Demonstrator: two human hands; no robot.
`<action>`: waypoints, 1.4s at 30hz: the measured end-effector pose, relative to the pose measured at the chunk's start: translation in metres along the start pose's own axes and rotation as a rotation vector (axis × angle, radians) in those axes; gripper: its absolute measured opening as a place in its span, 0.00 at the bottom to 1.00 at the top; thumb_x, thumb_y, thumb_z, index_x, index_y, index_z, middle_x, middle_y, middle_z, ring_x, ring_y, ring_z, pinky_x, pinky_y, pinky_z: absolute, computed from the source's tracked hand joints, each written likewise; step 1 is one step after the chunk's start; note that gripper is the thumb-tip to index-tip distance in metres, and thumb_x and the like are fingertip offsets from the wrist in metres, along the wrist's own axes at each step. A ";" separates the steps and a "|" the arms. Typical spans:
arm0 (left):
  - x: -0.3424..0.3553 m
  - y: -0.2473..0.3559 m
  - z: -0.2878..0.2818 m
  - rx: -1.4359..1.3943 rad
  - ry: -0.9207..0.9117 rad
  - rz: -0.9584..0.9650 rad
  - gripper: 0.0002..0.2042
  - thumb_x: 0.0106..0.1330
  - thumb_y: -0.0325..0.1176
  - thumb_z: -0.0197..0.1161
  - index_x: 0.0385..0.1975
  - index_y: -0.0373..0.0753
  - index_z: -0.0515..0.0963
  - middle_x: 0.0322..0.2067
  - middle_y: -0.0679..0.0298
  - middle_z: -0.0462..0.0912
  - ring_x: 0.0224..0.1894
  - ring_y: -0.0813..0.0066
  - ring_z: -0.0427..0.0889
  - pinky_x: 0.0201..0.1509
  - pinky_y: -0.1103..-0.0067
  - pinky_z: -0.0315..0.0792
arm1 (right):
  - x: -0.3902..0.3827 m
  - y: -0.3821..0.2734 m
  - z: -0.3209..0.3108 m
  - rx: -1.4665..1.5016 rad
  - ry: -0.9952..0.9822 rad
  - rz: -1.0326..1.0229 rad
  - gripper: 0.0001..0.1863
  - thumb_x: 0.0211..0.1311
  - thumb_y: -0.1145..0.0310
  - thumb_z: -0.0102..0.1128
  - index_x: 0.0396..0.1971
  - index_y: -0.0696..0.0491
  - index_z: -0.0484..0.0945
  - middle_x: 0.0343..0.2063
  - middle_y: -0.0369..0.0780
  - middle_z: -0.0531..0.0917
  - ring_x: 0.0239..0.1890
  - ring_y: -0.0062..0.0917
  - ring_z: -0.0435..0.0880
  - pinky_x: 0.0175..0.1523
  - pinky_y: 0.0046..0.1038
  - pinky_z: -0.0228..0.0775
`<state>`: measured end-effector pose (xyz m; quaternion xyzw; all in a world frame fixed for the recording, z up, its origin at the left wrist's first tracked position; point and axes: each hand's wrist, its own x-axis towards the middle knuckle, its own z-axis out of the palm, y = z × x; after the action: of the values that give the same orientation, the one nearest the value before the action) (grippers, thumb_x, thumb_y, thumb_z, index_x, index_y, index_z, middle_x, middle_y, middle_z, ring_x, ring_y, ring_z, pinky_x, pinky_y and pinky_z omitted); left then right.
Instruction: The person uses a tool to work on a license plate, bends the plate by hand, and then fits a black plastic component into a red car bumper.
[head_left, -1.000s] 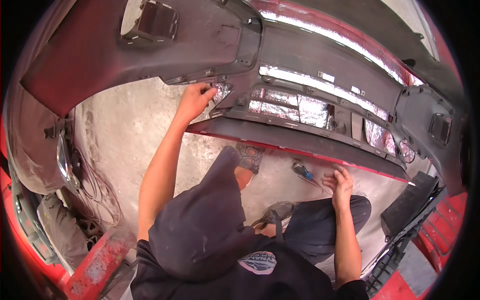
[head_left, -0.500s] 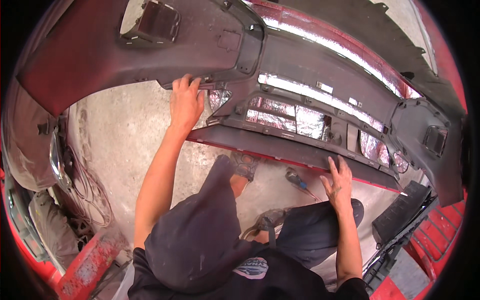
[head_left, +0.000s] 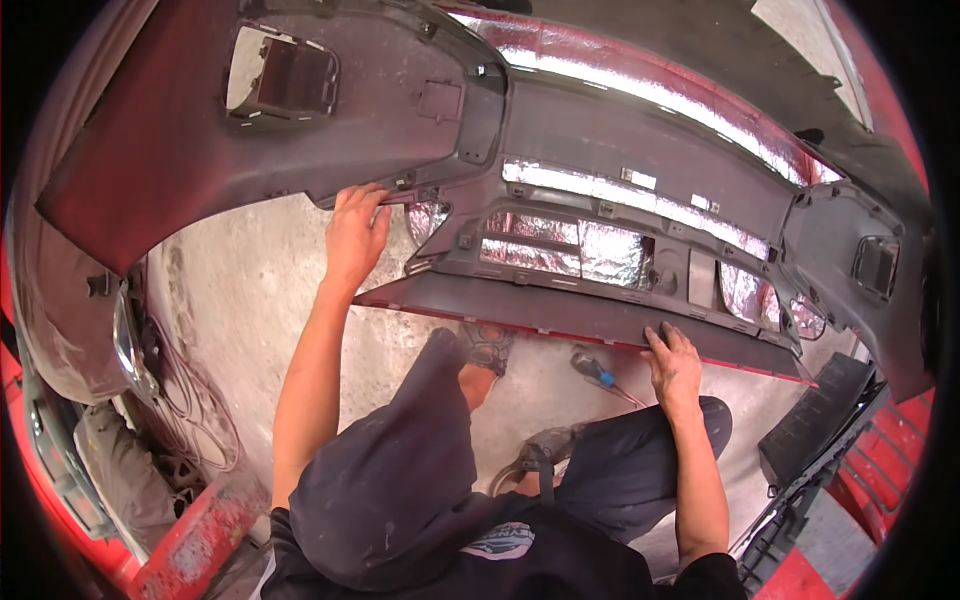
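Note:
A large bumper cover [head_left: 380, 110] lies in front of me with its dark inner side showing and red paint along its edges. Its openings reveal shiny silver foil [head_left: 610, 249]. My left hand [head_left: 357, 240] has its fingers hooked over the bumper's near edge, left of the centre grille; the thumb sits apart from them. Along the near side runs a long dark lower lip [head_left: 500, 302] with a red rim. My right hand [head_left: 675, 370] rests its extended fingers on that lip, toward its right end. What lies beneath both hands is hidden.
A screwdriver-like tool with a blue band [head_left: 604, 378] lies on the concrete floor between my feet and the lip. Coiled cable [head_left: 190, 400] and a headlamp-like part [head_left: 128, 340] are at left. A long black plastic part [head_left: 815, 420] stands at right, beside red metal.
The right hand's fingers have come down onto the lip's rim. My left hand stays at the bumper edge, while the bumper appears shifted slightly left and up in view.

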<state>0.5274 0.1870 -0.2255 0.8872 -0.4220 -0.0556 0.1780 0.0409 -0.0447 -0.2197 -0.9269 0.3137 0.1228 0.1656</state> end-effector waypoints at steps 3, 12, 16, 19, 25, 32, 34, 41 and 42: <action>-0.002 -0.009 -0.001 -0.121 0.044 -0.016 0.10 0.66 0.27 0.64 0.45 0.34 0.85 0.54 0.56 0.85 0.60 0.53 0.79 0.63 0.64 0.74 | 0.002 -0.003 -0.001 0.033 0.005 0.005 0.23 0.61 0.64 0.69 0.58 0.49 0.82 0.60 0.52 0.80 0.63 0.48 0.78 0.65 0.45 0.71; -0.019 -0.024 -0.008 -0.006 0.180 -0.096 0.13 0.69 0.22 0.59 0.52 0.35 0.81 0.58 0.52 0.83 0.67 0.49 0.75 0.71 0.62 0.68 | 0.000 0.003 0.003 0.062 0.049 -0.009 0.23 0.61 0.62 0.69 0.57 0.48 0.83 0.58 0.51 0.81 0.61 0.49 0.79 0.63 0.46 0.72; -0.023 -0.026 -0.011 -0.054 0.147 -0.091 0.16 0.67 0.21 0.59 0.54 0.35 0.80 0.61 0.53 0.81 0.71 0.48 0.70 0.73 0.62 0.66 | 0.002 -0.001 0.003 0.081 0.055 -0.004 0.22 0.60 0.62 0.70 0.55 0.49 0.84 0.57 0.50 0.82 0.60 0.48 0.79 0.63 0.45 0.72; -0.022 -0.020 -0.012 -0.122 0.170 -0.118 0.17 0.67 0.20 0.57 0.55 0.35 0.80 0.61 0.52 0.80 0.72 0.48 0.69 0.73 0.62 0.66 | 0.000 0.002 0.002 0.111 0.073 0.010 0.22 0.59 0.62 0.70 0.54 0.50 0.85 0.57 0.50 0.82 0.61 0.48 0.78 0.64 0.44 0.72; -0.022 -0.025 -0.023 -0.201 0.229 -0.116 0.13 0.72 0.20 0.54 0.52 0.32 0.82 0.58 0.53 0.83 0.66 0.58 0.78 0.66 0.71 0.72 | -0.002 -0.007 -0.002 0.119 0.100 0.034 0.22 0.60 0.63 0.69 0.54 0.52 0.85 0.58 0.49 0.82 0.62 0.48 0.78 0.65 0.45 0.70; -0.009 0.025 -0.022 -0.336 0.134 -0.114 0.10 0.73 0.25 0.58 0.47 0.30 0.84 0.50 0.53 0.87 0.54 0.60 0.85 0.61 0.71 0.75 | -0.008 0.002 -0.001 0.145 0.145 -0.016 0.20 0.62 0.65 0.67 0.53 0.53 0.83 0.56 0.47 0.83 0.62 0.47 0.77 0.67 0.47 0.68; -0.008 0.043 -0.018 -0.399 0.008 -0.144 0.10 0.74 0.27 0.60 0.48 0.30 0.84 0.48 0.53 0.88 0.54 0.62 0.85 0.61 0.71 0.74 | -0.010 0.003 -0.003 0.155 0.178 -0.044 0.19 0.62 0.67 0.67 0.53 0.53 0.82 0.54 0.46 0.83 0.61 0.46 0.78 0.67 0.48 0.68; -0.030 0.085 -0.002 -0.318 -0.348 0.102 0.10 0.73 0.28 0.62 0.48 0.32 0.83 0.48 0.50 0.86 0.53 0.53 0.85 0.60 0.68 0.74 | -0.032 0.033 -0.039 0.171 0.406 0.073 0.19 0.63 0.73 0.67 0.55 0.53 0.82 0.60 0.49 0.79 0.65 0.51 0.74 0.69 0.45 0.68; -0.033 0.091 -0.004 -0.261 -0.336 0.175 0.09 0.73 0.28 0.62 0.47 0.32 0.83 0.49 0.49 0.86 0.53 0.52 0.84 0.60 0.68 0.74 | -0.037 0.039 -0.048 0.183 0.499 0.104 0.19 0.63 0.73 0.66 0.55 0.53 0.83 0.60 0.49 0.80 0.65 0.50 0.74 0.69 0.43 0.69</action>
<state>0.4414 0.1608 -0.1905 0.7950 -0.5102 -0.2411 0.2226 -0.0059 -0.0721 -0.1719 -0.8922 0.4019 -0.1297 0.1598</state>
